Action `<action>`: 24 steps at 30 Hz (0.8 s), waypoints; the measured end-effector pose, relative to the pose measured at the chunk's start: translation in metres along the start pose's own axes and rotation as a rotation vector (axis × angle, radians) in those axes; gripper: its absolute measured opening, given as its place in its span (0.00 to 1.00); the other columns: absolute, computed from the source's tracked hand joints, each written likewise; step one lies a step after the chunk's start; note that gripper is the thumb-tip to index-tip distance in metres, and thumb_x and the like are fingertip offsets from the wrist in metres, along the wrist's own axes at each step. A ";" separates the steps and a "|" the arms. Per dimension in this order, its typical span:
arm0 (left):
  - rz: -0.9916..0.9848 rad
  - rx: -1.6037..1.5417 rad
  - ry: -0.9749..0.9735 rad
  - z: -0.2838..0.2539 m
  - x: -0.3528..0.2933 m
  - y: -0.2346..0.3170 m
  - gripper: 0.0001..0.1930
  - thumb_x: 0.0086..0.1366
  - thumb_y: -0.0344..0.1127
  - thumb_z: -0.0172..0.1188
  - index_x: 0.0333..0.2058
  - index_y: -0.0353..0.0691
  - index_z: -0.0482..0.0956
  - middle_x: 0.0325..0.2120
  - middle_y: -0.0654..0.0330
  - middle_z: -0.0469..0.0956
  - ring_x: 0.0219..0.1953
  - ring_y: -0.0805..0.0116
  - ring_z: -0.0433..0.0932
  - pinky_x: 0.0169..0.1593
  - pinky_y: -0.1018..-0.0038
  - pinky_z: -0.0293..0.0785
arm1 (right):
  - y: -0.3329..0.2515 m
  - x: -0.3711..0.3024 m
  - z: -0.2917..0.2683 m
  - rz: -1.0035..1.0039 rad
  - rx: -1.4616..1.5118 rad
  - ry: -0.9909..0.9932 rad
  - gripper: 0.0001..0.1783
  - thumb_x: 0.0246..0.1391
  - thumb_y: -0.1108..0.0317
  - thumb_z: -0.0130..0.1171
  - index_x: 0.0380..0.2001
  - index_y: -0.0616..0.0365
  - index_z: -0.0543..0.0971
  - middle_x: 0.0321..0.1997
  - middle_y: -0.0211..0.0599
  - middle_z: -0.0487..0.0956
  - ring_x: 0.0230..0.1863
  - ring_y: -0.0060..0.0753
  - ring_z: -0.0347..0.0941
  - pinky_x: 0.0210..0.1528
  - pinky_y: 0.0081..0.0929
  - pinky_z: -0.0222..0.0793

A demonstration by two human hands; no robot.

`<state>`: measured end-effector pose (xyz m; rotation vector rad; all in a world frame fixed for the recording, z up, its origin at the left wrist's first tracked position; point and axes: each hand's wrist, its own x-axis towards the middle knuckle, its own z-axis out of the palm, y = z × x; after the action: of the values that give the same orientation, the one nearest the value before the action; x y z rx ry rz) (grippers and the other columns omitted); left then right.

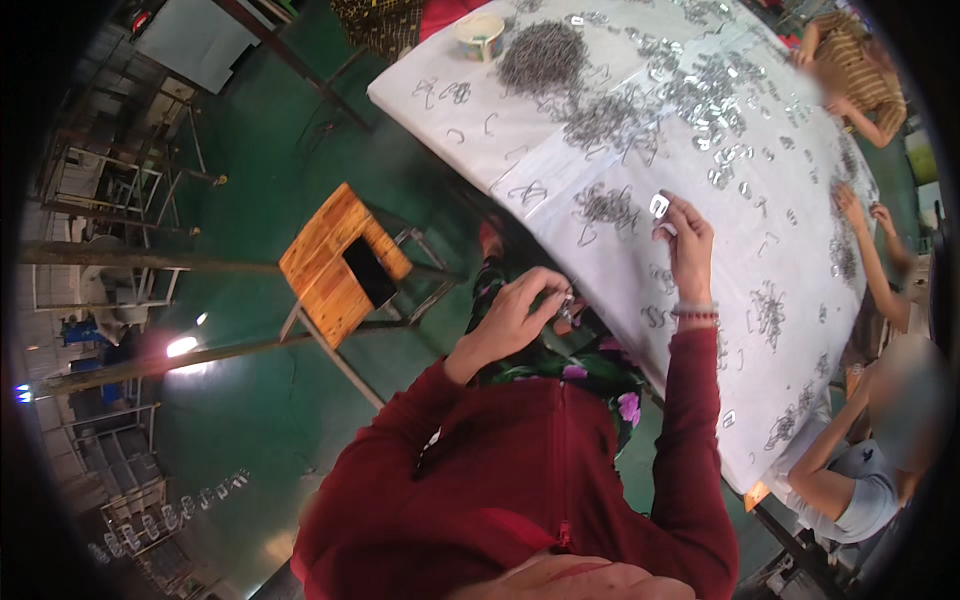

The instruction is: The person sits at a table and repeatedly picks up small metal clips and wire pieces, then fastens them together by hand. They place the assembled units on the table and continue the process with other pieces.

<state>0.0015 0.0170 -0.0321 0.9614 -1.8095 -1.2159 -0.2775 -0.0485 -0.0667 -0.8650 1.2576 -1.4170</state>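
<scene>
My right hand [688,245], a beaded bracelet at its wrist, is raised over the near part of the white-covered table [625,285]. Its thumb and fingers pinch a small silvery plate with a dark mark [659,206]. Just off the table's edge, my left hand [515,315] has its fingers curled around small shiny metal pieces [568,306], whose exact kind I cannot make out. Bent wire hooks [606,206] lie in a loose tangle beside my right hand. Farther up the table, many small silvery plates [710,105] are scattered.
A large heap of wire pieces [543,57] and a round tub [480,37] sit at the far left of the table. A wooden stool [325,265] bearing a black phone [370,272] stands to my left. Several people work along the right side, one in a striped shirt [860,65].
</scene>
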 end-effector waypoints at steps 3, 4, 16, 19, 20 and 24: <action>0.016 0.036 -0.025 0.005 0.006 -0.005 0.05 0.63 0.29 0.54 0.37 0.34 0.73 0.32 0.58 0.76 0.33 0.69 0.76 0.38 0.73 0.70 | 0.000 -0.068 0.042 0.126 0.192 -0.037 0.15 0.56 0.77 0.53 0.46 0.72 0.74 0.36 0.37 0.77 0.33 0.24 0.74 0.32 0.19 0.72; 0.015 0.040 -0.042 0.006 0.008 -0.003 0.06 0.63 0.29 0.54 0.37 0.34 0.73 0.31 0.58 0.76 0.33 0.68 0.76 0.38 0.73 0.70 | -0.002 -0.084 0.053 0.121 0.196 -0.020 0.15 0.55 0.78 0.54 0.46 0.71 0.74 0.36 0.37 0.78 0.32 0.24 0.75 0.33 0.19 0.72; 0.007 0.112 -0.142 0.014 0.015 0.004 0.08 0.62 0.28 0.56 0.39 0.33 0.74 0.34 0.56 0.77 0.37 0.66 0.78 0.41 0.73 0.72 | -0.022 -0.128 0.073 -0.045 0.047 0.078 0.08 0.48 0.81 0.61 0.35 0.66 0.80 0.29 0.32 0.79 0.24 0.13 0.73 0.17 0.08 0.60; 0.071 0.021 -0.093 0.014 0.015 -0.005 0.10 0.62 0.28 0.56 0.42 0.33 0.73 0.38 0.56 0.78 0.40 0.69 0.77 0.44 0.74 0.72 | -0.019 -0.130 0.070 0.028 0.119 0.053 0.06 0.48 0.83 0.61 0.33 0.67 0.79 0.29 0.33 0.79 0.26 0.15 0.73 0.22 0.10 0.64; 0.047 -0.030 -0.059 0.012 0.021 -0.010 0.11 0.62 0.27 0.56 0.43 0.32 0.73 0.39 0.56 0.78 0.41 0.70 0.77 0.44 0.75 0.72 | -0.019 -0.131 0.069 0.055 0.144 0.044 0.06 0.48 0.83 0.60 0.32 0.67 0.79 0.29 0.33 0.79 0.26 0.16 0.73 0.24 0.11 0.66; -0.076 0.019 0.023 -0.005 0.089 -0.033 0.12 0.66 0.31 0.53 0.44 0.30 0.75 0.35 0.56 0.81 0.40 0.75 0.77 0.43 0.78 0.73 | -0.019 -0.133 0.070 0.007 0.170 -0.013 0.06 0.47 0.87 0.59 0.31 0.69 0.78 0.28 0.34 0.78 0.27 0.20 0.73 0.32 0.16 0.71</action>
<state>-0.0279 -0.0724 -0.0470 1.0595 -1.7835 -1.2311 -0.1847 0.0612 -0.0204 -0.7521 1.1112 -1.4872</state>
